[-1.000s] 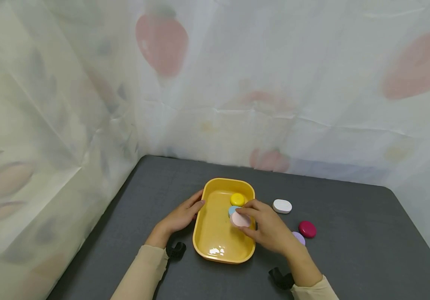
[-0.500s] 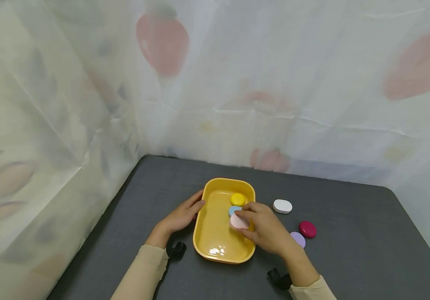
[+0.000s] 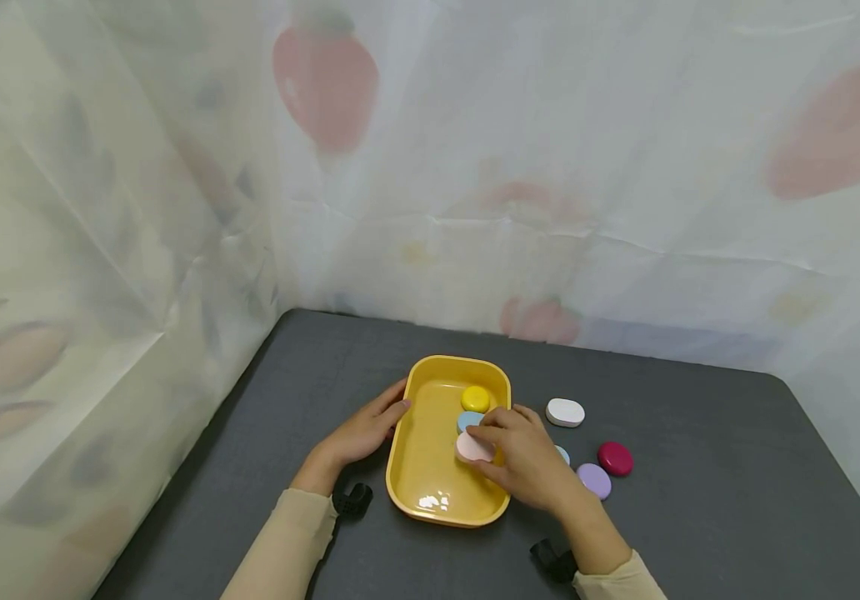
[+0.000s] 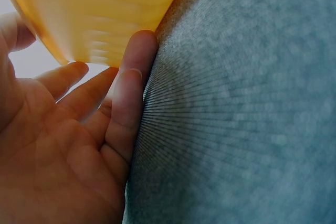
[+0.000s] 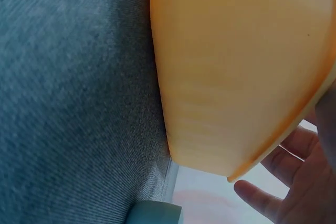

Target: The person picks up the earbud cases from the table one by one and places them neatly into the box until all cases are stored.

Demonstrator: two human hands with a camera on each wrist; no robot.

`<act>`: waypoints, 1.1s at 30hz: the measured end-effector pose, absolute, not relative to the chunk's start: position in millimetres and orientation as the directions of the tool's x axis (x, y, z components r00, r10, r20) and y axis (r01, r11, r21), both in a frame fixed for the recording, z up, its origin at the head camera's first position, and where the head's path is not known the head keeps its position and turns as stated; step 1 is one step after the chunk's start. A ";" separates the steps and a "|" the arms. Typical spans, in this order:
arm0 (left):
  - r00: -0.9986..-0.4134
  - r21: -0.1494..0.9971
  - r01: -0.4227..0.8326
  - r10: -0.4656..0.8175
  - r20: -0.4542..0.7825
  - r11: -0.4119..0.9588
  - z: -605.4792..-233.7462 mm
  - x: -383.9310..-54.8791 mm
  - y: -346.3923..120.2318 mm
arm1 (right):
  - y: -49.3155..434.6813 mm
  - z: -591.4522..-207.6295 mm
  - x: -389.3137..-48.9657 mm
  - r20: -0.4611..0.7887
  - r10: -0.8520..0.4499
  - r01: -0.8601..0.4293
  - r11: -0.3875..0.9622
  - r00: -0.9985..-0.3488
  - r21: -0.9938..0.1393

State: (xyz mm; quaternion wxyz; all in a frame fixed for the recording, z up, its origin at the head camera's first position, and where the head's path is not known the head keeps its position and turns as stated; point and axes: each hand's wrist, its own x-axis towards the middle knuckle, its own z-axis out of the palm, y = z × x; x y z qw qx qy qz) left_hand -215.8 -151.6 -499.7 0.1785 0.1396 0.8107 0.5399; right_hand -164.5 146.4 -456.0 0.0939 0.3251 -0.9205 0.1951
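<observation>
A yellow rectangular tray (image 3: 424, 467) lies on the dark table. My left hand (image 3: 366, 432) holds its left side, thumb over the rim; in the left wrist view the fingers (image 4: 140, 56) lie against its outer wall. Over the tray's right half, my right hand (image 3: 531, 458) pinches a pale pink round disc (image 3: 473, 448) between thumb and fingers. Just beyond that disc, a light blue piece (image 3: 467, 422) lies in the tray, partly covered by the fingers. A bright yellow round piece (image 3: 475, 398) lies behind it. Whether the pink disc touches the tray floor I cannot tell.
Right of the tray lie a white oval piece (image 3: 565, 412), a crimson round piece (image 3: 615, 458) and a lilac disc (image 3: 594, 481). A light blue piece (image 3: 563, 454) shows partly behind my right hand. Patterned curtains (image 3: 430, 167) hang behind the table and along its left side.
My right hand has moved slightly left and toward me with the pink disc. More of the lilac disc shows, and a light blue piece beside the hand has come into view. The left hand stays put.
</observation>
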 end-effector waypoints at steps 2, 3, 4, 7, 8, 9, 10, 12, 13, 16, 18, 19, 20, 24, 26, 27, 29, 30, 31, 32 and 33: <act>-0.898 0.925 0.033 0.418 -0.139 0.379 -500.3 -216.0 -151.8 | 145.6 -456.9 -164.2 0.301 -0.560 -0.633 0.717 -0.772 -0.292; -0.898 0.924 0.032 0.416 -0.140 0.381 -500.6 -216.0 -151.8 | 145.2 -457.2 -164.0 0.300 -0.558 -0.632 0.719 -0.773 -0.291; -0.899 0.924 0.032 0.415 -0.141 0.382 -500.7 -216.0 -151.8 | 145.1 -457.2 -163.8 0.299 -0.556 -0.630 0.719 -0.775 -0.293; -0.899 0.923 0.032 0.414 -0.141 0.384 -501.0 -216.0 -151.7 | 144.4 -458.2 -163.6 0.298 -0.553 -0.626 0.723 -0.778 -0.293; -0.899 0.923 0.034 0.415 -0.140 0.384 -501.1 -215.9 -151.5 | 144.2 -458.4 -163.5 0.300 -0.553 -0.627 0.723 -0.777 -0.291; -0.899 0.922 0.035 0.415 -0.139 0.385 -501.3 -215.9 -151.5 | 144.0 -458.6 -163.6 0.298 -0.552 -0.625 0.724 -0.779 -0.292; -0.898 0.923 0.038 0.417 -0.137 0.384 -501.5 -215.8 -151.4 | 143.9 -458.8 -163.6 0.296 -0.550 -0.622 0.726 -0.781 -0.292; -0.899 0.922 0.037 0.415 -0.138 0.385 -501.9 -215.8 -151.4 | 143.4 -458.7 -163.5 0.290 -0.548 -0.618 0.729 -0.785 -0.295; -0.899 0.922 0.037 0.416 -0.137 0.385 -502.0 -215.8 -151.2 | 143.2 -458.9 -163.5 0.288 -0.547 -0.616 0.730 -0.786 -0.295; -0.899 0.923 0.036 0.415 -0.138 0.384 -502.0 -216.2 -151.1 | 142.4 -458.7 -163.4 0.277 -0.546 -0.611 0.734 -0.791 -0.296; -0.899 0.923 0.037 0.416 -0.136 0.383 -501.3 -216.0 -151.0 | 141.6 -458.5 -163.3 0.273 -0.546 -0.610 0.737 -0.792 -0.293; -0.899 0.923 0.038 0.417 -0.136 0.384 -500.9 -215.9 -151.0 | 141.2 -458.4 -163.2 0.271 -0.546 -0.608 0.738 -0.793 -0.293; -0.899 0.923 0.038 0.417 -0.136 0.384 -500.8 -215.8 -151.3 | 140.8 -458.3 -163.2 0.268 -0.545 -0.606 0.739 -0.794 -0.294; -0.901 0.921 0.034 0.412 -0.140 0.387 -499.9 -215.4 -151.4 | 139.6 -458.5 -163.3 0.259 -0.539 -0.597 0.744 -0.802 -0.301; -0.902 0.921 0.031 0.408 -0.141 0.388 -499.4 -215.6 -151.1 | 139.0 -458.6 -163.5 0.253 -0.536 -0.592 0.747 -0.805 -0.302; -0.902 0.921 0.030 0.407 -0.143 0.389 -499.1 -215.6 -150.9 | 138.7 -458.6 -163.7 0.249 -0.536 -0.590 0.748 -0.807 -0.302; -0.902 0.922 0.027 0.406 -0.144 0.387 -498.4 -215.6 -150.6 | 138.2 -458.7 -164.0 0.242 -0.534 -0.586 0.752 -0.810 -0.302; -0.902 0.923 0.026 0.407 -0.144 0.384 -498.1 -215.7 -150.5 | 138.0 -458.5 -164.1 0.237 -0.532 -0.582 0.755 -0.813 -0.301; -0.901 0.923 0.024 0.408 -0.146 0.383 -498.0 -215.9 -150.3 | 137.8 -458.4 -164.2 0.233 -0.531 -0.579 0.758 -0.815 -0.300; -0.901 0.924 0.021 0.408 -0.148 0.382 -497.9 -216.1 -150.3 | 137.7 -458.5 -164.4 0.230 -0.529 -0.577 0.760 -0.817 -0.298; -0.901 0.924 0.021 0.408 -0.148 0.382 -498.0 -216.2 -150.3 | 137.6 -458.4 -164.5 0.225 -0.527 -0.573 0.763 -0.819 -0.298</act>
